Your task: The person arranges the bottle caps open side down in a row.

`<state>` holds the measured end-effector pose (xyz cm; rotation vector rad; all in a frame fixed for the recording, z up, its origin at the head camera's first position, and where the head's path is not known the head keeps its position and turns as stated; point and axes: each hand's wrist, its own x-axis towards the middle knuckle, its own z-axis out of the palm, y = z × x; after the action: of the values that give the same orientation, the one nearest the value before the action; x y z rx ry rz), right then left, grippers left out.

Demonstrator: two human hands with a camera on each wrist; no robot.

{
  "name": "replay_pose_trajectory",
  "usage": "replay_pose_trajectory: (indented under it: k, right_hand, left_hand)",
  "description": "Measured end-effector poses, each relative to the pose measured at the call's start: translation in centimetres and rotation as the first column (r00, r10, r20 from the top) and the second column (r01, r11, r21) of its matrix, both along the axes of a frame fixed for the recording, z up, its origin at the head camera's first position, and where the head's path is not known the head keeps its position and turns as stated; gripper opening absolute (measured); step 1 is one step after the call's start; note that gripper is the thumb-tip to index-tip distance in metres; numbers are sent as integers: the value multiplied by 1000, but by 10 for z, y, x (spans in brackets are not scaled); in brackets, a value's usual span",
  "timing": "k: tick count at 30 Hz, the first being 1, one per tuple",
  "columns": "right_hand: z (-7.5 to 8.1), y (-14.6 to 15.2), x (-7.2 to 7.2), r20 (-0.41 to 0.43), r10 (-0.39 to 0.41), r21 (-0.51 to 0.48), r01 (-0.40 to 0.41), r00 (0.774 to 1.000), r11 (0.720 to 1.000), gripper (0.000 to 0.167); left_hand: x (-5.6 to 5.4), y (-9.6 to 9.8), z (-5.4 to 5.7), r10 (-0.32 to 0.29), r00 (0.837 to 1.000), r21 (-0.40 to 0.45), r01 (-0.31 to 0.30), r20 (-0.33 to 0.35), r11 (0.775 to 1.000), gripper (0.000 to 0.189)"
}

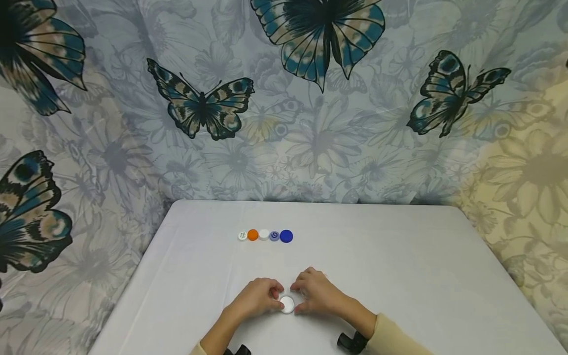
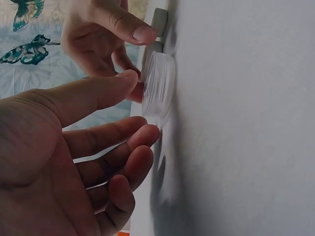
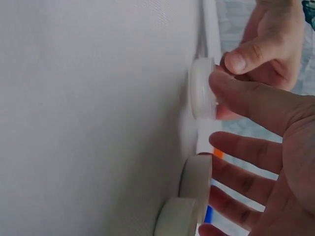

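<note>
A small round white cap lies on the table between both hands in the head view. My left hand is on its left side, thumb tip at the rim and the other fingers loosely bent. On the other side, my right hand has its thumb at the cap's right edge. Seen from the left wrist, the cap has a clear, ridged side wall. Spread fingers of the right hand reach beside two more pale round caps, one here and a nearer one; the right hand hides these in the head view.
Farther back on the white table, several caps form a row: a printed white one, orange, white, light blue and dark blue. Behind the table's far edge hangs a butterfly-patterned cloth.
</note>
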<state>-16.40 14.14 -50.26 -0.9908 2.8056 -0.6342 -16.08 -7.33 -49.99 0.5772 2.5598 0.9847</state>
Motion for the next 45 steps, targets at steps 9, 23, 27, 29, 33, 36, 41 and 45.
replay_pose_trajectory:
  k: [9,23,27,29,33,36,41,45]
  right_hand:
    - [-2,-7,6,-58,3,38,-1,998,999,41]
    - [-7,-11,12,-76,-70,-12,69,995,998,37]
    - [-7,-9,10,-77,-75,-41,72,994,997,35]
    - [-7,-7,8,-76,-83,-59,79,994,995,33]
    - [-3,-3,3,-56,-116,-127,109,992,986,29]
    - [1,1,-1,-28,-156,-184,148,987,972,28]
    - [9,6,-7,39,-220,-251,222,975,942,29]
    - [13,9,-10,72,-239,-297,250,968,922,29]
  left_hand:
    - [4,3,-3,-6,1000,-24,5,-25,1000,32]
    - [0,8,0,-9,1000,-75,7,-20,997,33]
    - [-2,8,1,-25,999,-56,23,-32,998,35]
    - [-4,8,3,-30,999,-42,28,-46,999,37]
    - [-10,12,7,-14,999,0,14,-50,1000,43]
    - [-14,17,10,24,999,40,-22,-46,999,48]
    - [-20,25,16,77,994,66,-71,-80,995,49]
    - [-25,29,20,91,992,69,-85,-91,994,46]
